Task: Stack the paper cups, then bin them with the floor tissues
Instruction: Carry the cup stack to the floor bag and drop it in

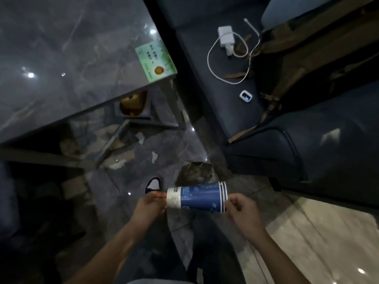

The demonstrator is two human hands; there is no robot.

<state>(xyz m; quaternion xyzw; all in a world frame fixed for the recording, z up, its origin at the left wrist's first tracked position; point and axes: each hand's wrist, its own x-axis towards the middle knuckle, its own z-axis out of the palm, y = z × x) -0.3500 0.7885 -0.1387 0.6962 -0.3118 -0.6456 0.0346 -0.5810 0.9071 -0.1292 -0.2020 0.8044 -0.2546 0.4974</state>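
Overhead, a dim room seen looking down from head height. Biggest thing: a glossy grey marble table (61, 64) filling the upper left, w/ a green printed card (156, 61) lying at its near right corner. At right, a dark blue upholstered seat (205, 64) runs top to bottom; on it a tan backpack (307, 48) w/ loose straps, a white charger (225, 38) w/ its cable looped beside it, and a small white device (245, 96) w/ a lit screen near the bag. Below the table, a dark marble floor (133, 181); at lower right it changes to pale tile.

On the floor approx. centre frame, three bits of crumpled white tissue: one (140, 137) by the table leg, one (154, 156) further out, one (117, 164) to its left. All lie apart from each other. A shoe toe (153, 184), dark w/ white, shows just above the hands.

Held low centre, over the floor: a stack of paper cups (198, 196), blue w/ a white band, lying sideways, rims to the right, several rims nested close together. Left hand (148, 204) has fingers closed on the base end; right hand (241, 208) has fingers curled round the rim end. Both forearms are bare, reaching in from the bottom edge.
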